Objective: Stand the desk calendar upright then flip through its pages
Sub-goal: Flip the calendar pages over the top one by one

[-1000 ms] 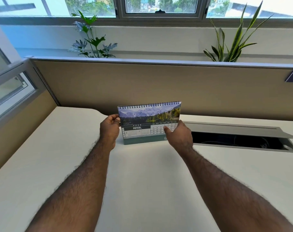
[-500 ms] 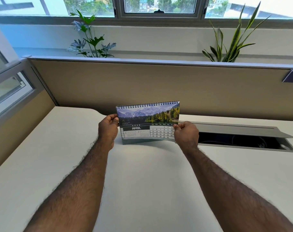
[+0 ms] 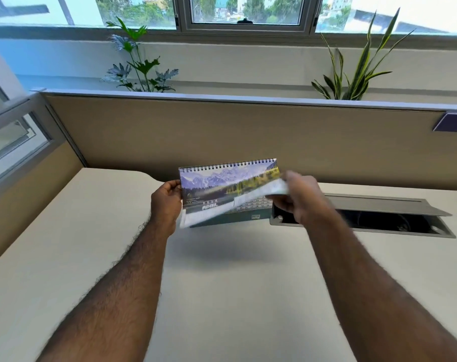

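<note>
The spiral-bound desk calendar (image 3: 211, 180) stands upright on the white desk (image 3: 222, 296), showing a mountain lake photo and an April grid. My left hand (image 3: 167, 202) grips its left edge. My right hand (image 3: 298, 197) pinches the lower right corner of the front page (image 3: 251, 198) and holds it lifted and curled upward, blurred by motion. The page's white underside shows along its raised bottom edge. The teal base of the calendar is visible beneath the lifted page.
An open cable tray (image 3: 374, 218) with a raised grey lid lies in the desk just right of the calendar. A beige partition (image 3: 248, 137) runs behind the desk. Two potted plants (image 3: 141, 64) (image 3: 358, 69) stand beyond it, under the window.
My right hand has slid to the page's lower right corner and lifted it up, so the April page now curls away from the base. My left hand has stayed at the left edge.
</note>
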A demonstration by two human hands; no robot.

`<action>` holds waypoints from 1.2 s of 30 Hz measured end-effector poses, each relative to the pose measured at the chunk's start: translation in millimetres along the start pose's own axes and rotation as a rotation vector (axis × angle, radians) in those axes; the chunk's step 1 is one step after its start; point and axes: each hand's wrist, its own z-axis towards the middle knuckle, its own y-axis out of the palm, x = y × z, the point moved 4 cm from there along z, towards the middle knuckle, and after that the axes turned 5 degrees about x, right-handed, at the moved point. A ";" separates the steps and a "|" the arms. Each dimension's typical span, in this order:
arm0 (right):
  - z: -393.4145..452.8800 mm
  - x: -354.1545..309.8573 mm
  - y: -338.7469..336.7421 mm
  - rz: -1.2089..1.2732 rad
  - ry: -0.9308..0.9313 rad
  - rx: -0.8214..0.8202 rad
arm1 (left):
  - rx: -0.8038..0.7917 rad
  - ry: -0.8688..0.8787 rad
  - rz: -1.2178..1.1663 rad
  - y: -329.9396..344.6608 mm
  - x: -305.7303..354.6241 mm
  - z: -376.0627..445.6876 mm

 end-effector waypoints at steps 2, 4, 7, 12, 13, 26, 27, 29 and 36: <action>-2.0 -13.5 3.6 0.356 0.147 -0.220 | -0.026 -0.005 -0.009 -0.3 -1.8 0.3; 2.1 -29.9 3.6 0.556 0.119 -0.396 | -0.012 -0.007 0.006 -1.3 -2.4 0.8; 7.5 -46.9 8.5 0.460 -0.079 -0.499 | 0.000 -0.006 0.015 -0.5 -3.3 2.2; 13.7 -42.2 27.4 -0.613 -0.648 -0.253 | -0.002 -0.013 0.031 -0.4 -5.6 4.7; 16.6 -36.9 29.4 -0.835 -0.707 -0.209 | -0.002 -0.011 0.028 -0.2 -5.7 4.9; 36.2 45.3 15.2 -0.775 -0.335 0.107 | 0.004 0.019 0.020 0.9 -7.1 5.0; 34.8 54.8 17.5 -0.787 -0.320 0.056 | 0.007 0.018 0.018 1.0 -7.0 4.7; 30.7 67.8 20.9 -0.807 -0.317 0.018 | 0.012 0.020 0.016 0.8 -6.6 3.9; 28.2 71.5 24.9 -0.684 -0.343 0.050 | 0.012 0.015 0.022 -0.4 -6.4 3.4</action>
